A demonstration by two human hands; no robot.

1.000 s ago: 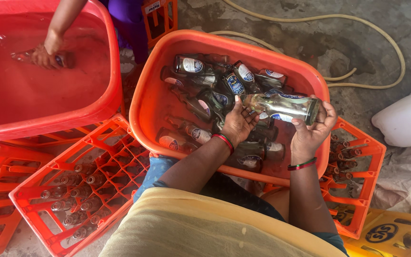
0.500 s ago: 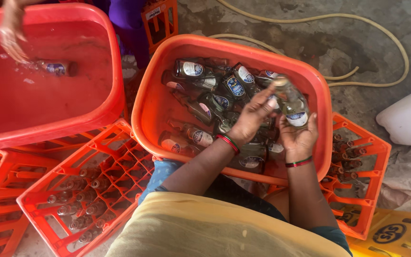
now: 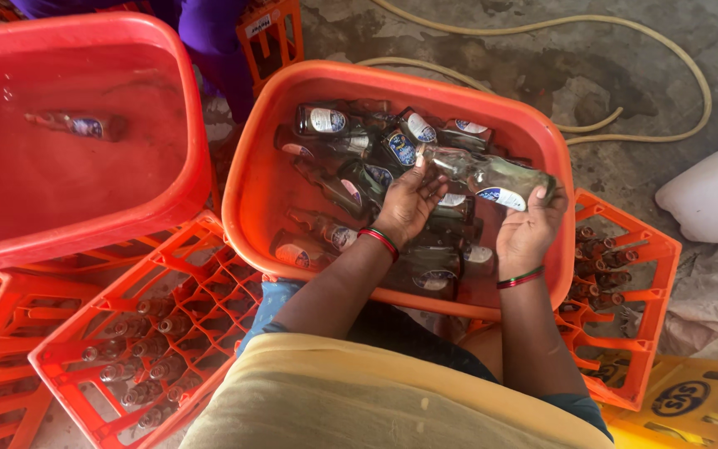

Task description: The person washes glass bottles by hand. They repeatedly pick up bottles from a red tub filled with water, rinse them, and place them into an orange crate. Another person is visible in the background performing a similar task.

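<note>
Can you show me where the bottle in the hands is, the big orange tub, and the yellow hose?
glass bottle (image 3: 492, 176), head view, on its clear body above the label.
orange tub (image 3: 425, 81), head view, on its far rim.
yellow hose (image 3: 666, 58), head view, on the curve lying on the ground.

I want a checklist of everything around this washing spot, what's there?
Surface: rough concrete floor, stained.
Job's things: clear glass bottle held over the orange tub, which is full of labelled bottles.
Clutter: red tub of water with one bottle; orange crates with bottles standing in them; white sack.
Hands: left hand and right hand both on the glass bottle.
Cables: pale hose looping on the floor.
Surroundings: someone in purple clothing at the top.
</note>
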